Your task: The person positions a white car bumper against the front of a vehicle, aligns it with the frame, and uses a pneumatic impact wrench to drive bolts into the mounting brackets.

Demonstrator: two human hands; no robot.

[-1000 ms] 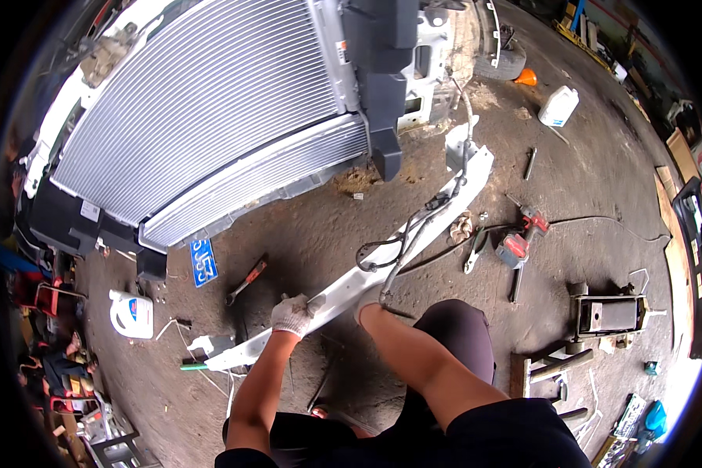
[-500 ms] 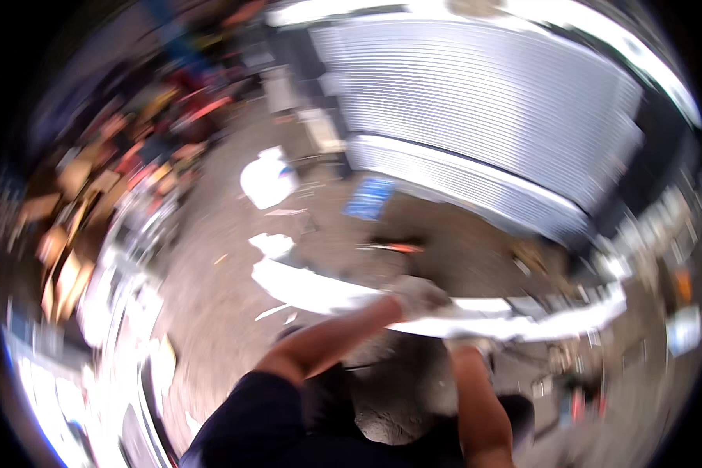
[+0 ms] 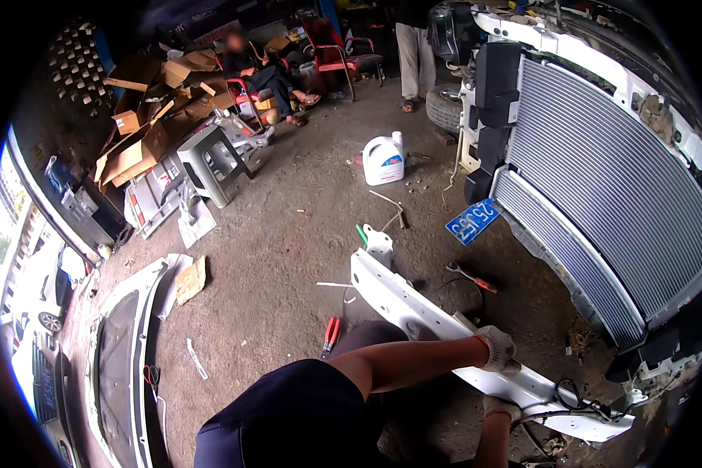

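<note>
A long white car bumper beam (image 3: 409, 304) lies at a slant across the space before me, its far end up and to the left. My left hand (image 3: 498, 349), in a pale knitted glove, is closed over the beam's far edge. Also gloved, my right hand (image 3: 503, 407) is curled at the near edge; its fingertips are partly hidden. Black wiring (image 3: 573, 396) runs along the beam's right end, close to the right hand. A ratchet wrench with an orange handle (image 3: 485, 285) lies beyond the beam, and red-handled pliers (image 3: 331, 334) lie by my knee.
A car front with a large radiator (image 3: 600, 171) stands at right, a blue number plate (image 3: 473, 221) below it. Further off are a white jug (image 3: 384, 161), a grey stool (image 3: 210, 164), cardboard boxes (image 3: 136, 152), a seated person (image 3: 261, 74) and a standing person. A panel (image 3: 117, 351) lies left.
The view has swung right and cleared of blur, so the radiator appears further right and the beam slants more. Both hands stay at the beam.
</note>
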